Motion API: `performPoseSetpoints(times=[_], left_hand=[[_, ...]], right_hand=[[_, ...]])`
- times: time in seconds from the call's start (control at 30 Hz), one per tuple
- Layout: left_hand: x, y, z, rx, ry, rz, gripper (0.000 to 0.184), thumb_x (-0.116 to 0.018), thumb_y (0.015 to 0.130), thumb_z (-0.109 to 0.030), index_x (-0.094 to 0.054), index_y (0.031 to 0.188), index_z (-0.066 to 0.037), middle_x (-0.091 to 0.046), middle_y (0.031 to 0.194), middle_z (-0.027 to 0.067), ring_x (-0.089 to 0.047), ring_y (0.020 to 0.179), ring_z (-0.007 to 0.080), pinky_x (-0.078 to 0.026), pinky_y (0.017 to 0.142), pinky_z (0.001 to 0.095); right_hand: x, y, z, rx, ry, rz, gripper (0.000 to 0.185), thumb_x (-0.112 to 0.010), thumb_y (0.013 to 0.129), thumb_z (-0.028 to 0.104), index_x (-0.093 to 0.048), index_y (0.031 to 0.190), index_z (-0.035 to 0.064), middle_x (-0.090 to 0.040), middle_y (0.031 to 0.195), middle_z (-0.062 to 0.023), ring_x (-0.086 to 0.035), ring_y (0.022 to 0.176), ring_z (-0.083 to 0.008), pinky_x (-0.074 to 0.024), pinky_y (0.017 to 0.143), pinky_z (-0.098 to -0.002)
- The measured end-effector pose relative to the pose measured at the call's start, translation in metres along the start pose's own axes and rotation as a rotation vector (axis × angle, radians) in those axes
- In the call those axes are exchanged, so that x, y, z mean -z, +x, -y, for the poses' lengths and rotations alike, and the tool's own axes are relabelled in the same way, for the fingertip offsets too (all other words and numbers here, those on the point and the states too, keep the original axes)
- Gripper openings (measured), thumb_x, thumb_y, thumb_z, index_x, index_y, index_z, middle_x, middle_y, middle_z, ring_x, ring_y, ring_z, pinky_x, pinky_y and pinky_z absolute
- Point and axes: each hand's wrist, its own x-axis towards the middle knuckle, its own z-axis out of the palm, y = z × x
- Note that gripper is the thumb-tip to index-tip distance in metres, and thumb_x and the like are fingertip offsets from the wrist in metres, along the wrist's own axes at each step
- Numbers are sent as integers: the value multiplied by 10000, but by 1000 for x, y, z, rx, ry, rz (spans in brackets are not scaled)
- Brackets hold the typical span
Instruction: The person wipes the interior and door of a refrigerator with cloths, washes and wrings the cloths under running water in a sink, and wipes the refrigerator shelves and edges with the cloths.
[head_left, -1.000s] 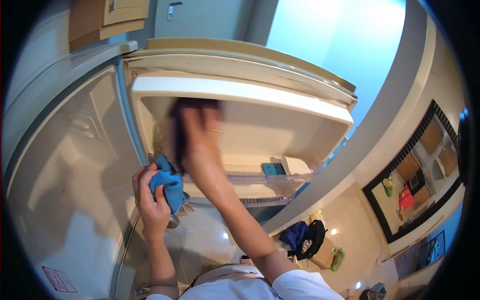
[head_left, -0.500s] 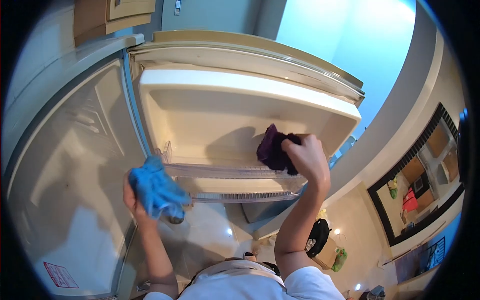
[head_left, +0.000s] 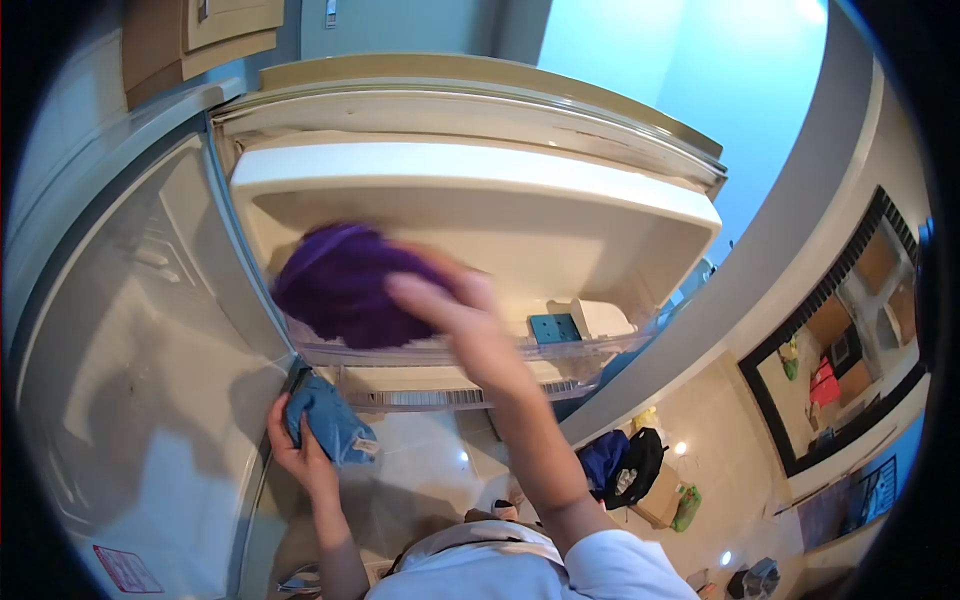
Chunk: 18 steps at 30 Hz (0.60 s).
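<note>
A purple cloth (head_left: pixel 345 285) is bunched in my right hand (head_left: pixel 445 305), whose fingers are wrapped on its right side and blurred by motion. It is at the left part of the white fridge door bin (head_left: pixel 480 225). My left hand (head_left: pixel 300 450) grips a folded blue cloth (head_left: pixel 332 425) with a small white tag, below the left end of the clear shelf rail (head_left: pixel 440 362). In the right part of the bin, a white plastic piece (head_left: pixel 600 318) and a blue piece with small holes (head_left: pixel 554 328) are visible.
The fridge's inner wall (head_left: pixel 120 370) stands at the left. A black-framed mirror (head_left: pixel 840 350) and a pale wall edge (head_left: pixel 740 340) are at the right. On the tiled floor lie a black bag (head_left: pixel 640 468), a box (head_left: pixel 660 505) and a green bundle (head_left: pixel 687 508).
My right hand has swept left with the purple cloth, uncovering the white and blue pieces. The left hand has lowered slightly with the blue cloth. The view has shifted a little.
</note>
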Motion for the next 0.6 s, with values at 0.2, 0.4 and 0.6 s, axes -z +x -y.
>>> performPoseSetpoints(times=[0.2,0.4,0.6], left_hand=[[-15,-10,-2,-462,379,68,276,-658,736,28,-512,966,-14,-579,967,135,-549,879,264,-435,819,363],[-46,1,32,-749,580,413,304,-646,652,39,-512,912,-43,-575,930,117,-538,788,333,-439,686,416],[-44,6,38,-735,566,378,293,-646,649,1,-498,896,-50,-562,842,116,-554,745,335,-448,633,419]], right_hand=[[94,-125,6,561,314,-531,555,-544,860,313,-410,1281,-23,-477,1278,-171,-481,1165,-300,-358,1016,-427],[98,-100,44,616,-1152,-616,392,-612,787,192,-561,1120,-9,-575,1124,-138,-566,1013,-227,-451,870,-336],[58,-22,1,-232,-1497,-292,264,-628,698,74,-641,953,7,-637,891,-221,-606,876,-399,-488,786,-397]])
